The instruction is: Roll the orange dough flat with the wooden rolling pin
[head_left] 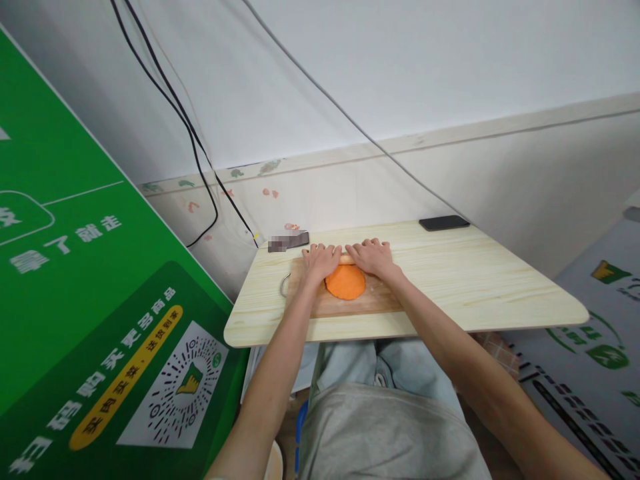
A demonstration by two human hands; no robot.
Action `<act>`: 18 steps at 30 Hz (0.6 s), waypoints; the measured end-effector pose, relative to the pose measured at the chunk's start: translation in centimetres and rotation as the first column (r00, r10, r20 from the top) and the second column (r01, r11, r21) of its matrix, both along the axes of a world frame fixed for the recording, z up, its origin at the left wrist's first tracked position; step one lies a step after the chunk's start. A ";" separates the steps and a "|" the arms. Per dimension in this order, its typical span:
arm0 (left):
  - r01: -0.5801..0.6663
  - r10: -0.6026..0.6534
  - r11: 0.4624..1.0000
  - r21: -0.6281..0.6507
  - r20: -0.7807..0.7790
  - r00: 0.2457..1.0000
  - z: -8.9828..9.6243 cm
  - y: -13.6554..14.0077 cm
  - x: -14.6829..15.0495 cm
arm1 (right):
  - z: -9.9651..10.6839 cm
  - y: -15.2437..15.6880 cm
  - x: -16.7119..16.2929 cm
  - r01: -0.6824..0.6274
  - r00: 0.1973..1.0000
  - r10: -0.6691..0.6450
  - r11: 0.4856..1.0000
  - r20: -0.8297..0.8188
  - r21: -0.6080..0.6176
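A wooden rolling pin lies crosswise at the far edge of a flat, round sheet of orange dough. Only its short middle stretch shows; both ends are hidden under my hands. My left hand covers the left end with fingers bent over it, and my right hand covers the right end in the same way. Beneath the dough is a wooden cutting board with a metal handle on its left side.
The board rests on a pale wood-grain table against the wall. A dark phone lies at the back right, another phone-like device at the back left. Cables hang at left beside a green panel.
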State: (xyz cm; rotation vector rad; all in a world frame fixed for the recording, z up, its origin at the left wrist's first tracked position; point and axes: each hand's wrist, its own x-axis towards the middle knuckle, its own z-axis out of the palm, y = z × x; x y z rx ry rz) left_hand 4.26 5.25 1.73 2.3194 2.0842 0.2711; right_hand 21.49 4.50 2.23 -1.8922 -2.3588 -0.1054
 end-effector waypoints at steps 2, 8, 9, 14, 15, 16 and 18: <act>-0.001 0.001 1.000 0.002 -0.004 1.000 0.1 0.1 0.0 | 0.1 0.2 0.0 -0.002 1.000 0.002 1.000 0.003 -0.005; 0.002 -0.002 1.000 0.023 -0.026 1.000 0.5 -0.1 0.1 | 0.4 0.4 -0.1 -0.002 1.000 0.002 1.000 0.021 0.000; 0.006 -0.005 1.000 0.028 -0.030 1.000 0.5 -0.2 0.1 | 0.5 0.3 -0.1 -0.004 1.000 0.003 1.000 0.024 0.006; 0.024 -0.022 0.998 0.055 -0.027 0.999 0.1 -0.8 0.1 | 0.4 -1.0 0.0 -0.013 0.999 0.012 1.000 0.046 0.009; 0.032 -0.030 0.998 0.059 -0.028 0.999 0.1 -0.9 0.0 | 0.4 -1.2 -0.1 -0.011 0.999 0.011 1.000 0.047 0.005; 0.040 -0.038 0.997 0.063 -0.031 0.999 0.0 -1.0 0.0 | 0.4 -1.4 -0.1 -0.009 0.999 0.009 1.000 0.045 0.003; 0.051 -0.049 0.996 0.073 -0.038 0.998 0.0 -1.2 -0.1 | 0.3 -1.6 -0.1 -0.002 0.999 0.002 1.000 0.037 0.006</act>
